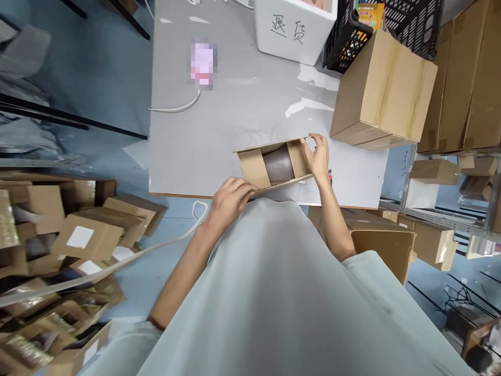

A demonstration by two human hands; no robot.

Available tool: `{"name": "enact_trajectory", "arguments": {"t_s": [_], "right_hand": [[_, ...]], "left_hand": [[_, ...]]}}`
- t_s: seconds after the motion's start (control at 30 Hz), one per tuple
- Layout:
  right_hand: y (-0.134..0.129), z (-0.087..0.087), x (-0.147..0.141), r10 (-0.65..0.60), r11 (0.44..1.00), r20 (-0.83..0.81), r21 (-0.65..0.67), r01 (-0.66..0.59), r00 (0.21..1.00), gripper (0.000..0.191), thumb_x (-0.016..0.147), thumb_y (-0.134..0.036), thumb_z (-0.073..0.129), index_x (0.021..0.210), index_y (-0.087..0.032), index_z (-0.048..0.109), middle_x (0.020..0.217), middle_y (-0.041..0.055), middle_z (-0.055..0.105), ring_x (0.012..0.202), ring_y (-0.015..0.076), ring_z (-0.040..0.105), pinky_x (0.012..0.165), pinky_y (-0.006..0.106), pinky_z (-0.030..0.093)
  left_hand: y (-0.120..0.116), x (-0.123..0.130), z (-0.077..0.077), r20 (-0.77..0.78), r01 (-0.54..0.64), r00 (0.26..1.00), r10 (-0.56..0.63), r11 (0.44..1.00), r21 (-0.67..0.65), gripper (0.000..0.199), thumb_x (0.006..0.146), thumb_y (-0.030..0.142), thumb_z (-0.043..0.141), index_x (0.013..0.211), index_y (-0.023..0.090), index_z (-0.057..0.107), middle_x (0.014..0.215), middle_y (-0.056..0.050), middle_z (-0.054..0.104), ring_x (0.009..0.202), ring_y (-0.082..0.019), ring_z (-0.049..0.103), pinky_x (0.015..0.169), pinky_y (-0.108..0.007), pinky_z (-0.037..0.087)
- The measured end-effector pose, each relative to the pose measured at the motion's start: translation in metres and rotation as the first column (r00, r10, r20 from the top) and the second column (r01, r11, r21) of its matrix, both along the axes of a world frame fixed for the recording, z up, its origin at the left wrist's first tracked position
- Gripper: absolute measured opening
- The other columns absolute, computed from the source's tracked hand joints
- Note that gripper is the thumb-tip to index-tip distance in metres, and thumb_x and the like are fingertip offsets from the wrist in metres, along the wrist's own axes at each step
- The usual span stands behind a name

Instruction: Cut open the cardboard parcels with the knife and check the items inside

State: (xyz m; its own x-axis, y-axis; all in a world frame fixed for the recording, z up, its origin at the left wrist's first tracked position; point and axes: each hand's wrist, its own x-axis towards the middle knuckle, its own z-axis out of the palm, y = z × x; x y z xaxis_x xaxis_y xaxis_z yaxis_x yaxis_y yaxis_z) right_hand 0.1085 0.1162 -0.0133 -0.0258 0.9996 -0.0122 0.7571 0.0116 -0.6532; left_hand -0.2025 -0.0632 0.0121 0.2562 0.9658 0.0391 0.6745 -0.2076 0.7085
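A small cardboard box rests near the front edge of the table, its long flaps standing up. Its two short flaps are folded inward, and between them shows something smooth and dark brown, whose kind I cannot make out. My left hand grips the near long flap at the box's left corner, fingers bent over the edge. At the right end, my right hand holds the box with thumb and fingers at the far flap's corner. A small red and black object, partly hidden, lies beside my right wrist.
A taped carton, a black plastic crate and a white foam box stand at the table's back right. A blurred pink-purple item with a white cable is at the back left. Cartons are piled left of the table.
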Motion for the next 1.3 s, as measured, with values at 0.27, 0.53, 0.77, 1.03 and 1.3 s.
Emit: {"name": "enact_trajectory", "arguments": {"t_s": [0.27, 0.53, 0.77, 1.03, 1.3], "right_hand": [[0.063, -0.009, -0.002, -0.018, 0.986, 0.122, -0.163, 0.038, 0.992, 0.042, 0.116, -0.06, 0.054, 0.112, -0.022, 0.071, 0.123, 0.0148, 0.079, 0.123, 0.0316, 0.071, 0.116, 0.052, 0.054], [0.019, -0.001, -0.028, 0.033, 0.993, 0.258, -0.122, -0.002, 0.965, 0.031, 0.114, -0.024, 0.052, 0.138, -0.016, 0.07, 0.152, 0.0217, 0.066, 0.143, 0.0359, 0.059, 0.123, 0.055, 0.051], [-0.075, 0.013, -0.07, 0.555, 0.831, 0.324, -0.265, -0.49, 0.766, 0.033, 0.115, -0.022, 0.053, 0.134, -0.015, 0.077, 0.15, 0.0222, 0.072, 0.139, 0.0376, 0.062, 0.118, 0.054, 0.054], [-0.096, 0.03, -0.041, 0.509, 0.856, 0.368, -0.115, -0.505, 0.778, 0.032, 0.109, -0.024, 0.065, 0.135, -0.011, 0.077, 0.147, 0.0251, 0.071, 0.161, 0.0391, 0.051, 0.14, 0.065, 0.035], [-0.117, 0.046, 0.025, 0.287, 0.957, 0.271, -0.117, -0.265, 0.919, 0.051, 0.109, -0.027, 0.062, 0.158, -0.014, 0.065, 0.18, 0.0217, 0.046, 0.178, 0.0415, 0.025, 0.142, 0.068, 0.034]], "left_hand": [[-0.014, -0.024, 0.006, -0.273, -0.125, 0.956, 0.106, 0.991, -0.051, 0.033, 0.115, 0.026, 0.051, 0.105, 0.029, 0.082, 0.109, -0.012, 0.079, 0.111, -0.033, 0.066, 0.097, -0.049, 0.055], [-0.015, -0.014, 0.005, -0.444, -0.125, 0.896, -0.016, 0.95, -0.287, 0.039, 0.09, 0.001, 0.058, 0.108, 0.024, 0.083, 0.118, -0.014, 0.08, 0.118, -0.037, 0.067, 0.101, -0.051, 0.055], [0.032, 0.033, 0.021, -0.389, 0.007, 0.908, -0.157, 0.933, -0.359, 0.042, 0.105, 0.014, 0.052, 0.126, 0.024, 0.086, 0.13, -0.014, 0.083, 0.122, -0.037, 0.073, 0.109, -0.051, 0.055], [0.078, 0.082, 0.006, -0.405, 0.159, 0.85, -0.337, 0.897, -0.414, 0.037, 0.108, 0.016, 0.054, 0.134, 0.012, 0.08, 0.135, -0.022, 0.078, 0.128, -0.036, 0.074, 0.112, -0.046, 0.057], [0.064, 0.049, 0.031, -0.47, 0.001, 0.877, -0.102, 0.978, -0.211, 0.054, 0.107, 0.032, 0.07, 0.157, 0.013, 0.064, 0.174, -0.028, 0.051, 0.159, -0.047, 0.05, 0.13, -0.065, 0.038]]}}
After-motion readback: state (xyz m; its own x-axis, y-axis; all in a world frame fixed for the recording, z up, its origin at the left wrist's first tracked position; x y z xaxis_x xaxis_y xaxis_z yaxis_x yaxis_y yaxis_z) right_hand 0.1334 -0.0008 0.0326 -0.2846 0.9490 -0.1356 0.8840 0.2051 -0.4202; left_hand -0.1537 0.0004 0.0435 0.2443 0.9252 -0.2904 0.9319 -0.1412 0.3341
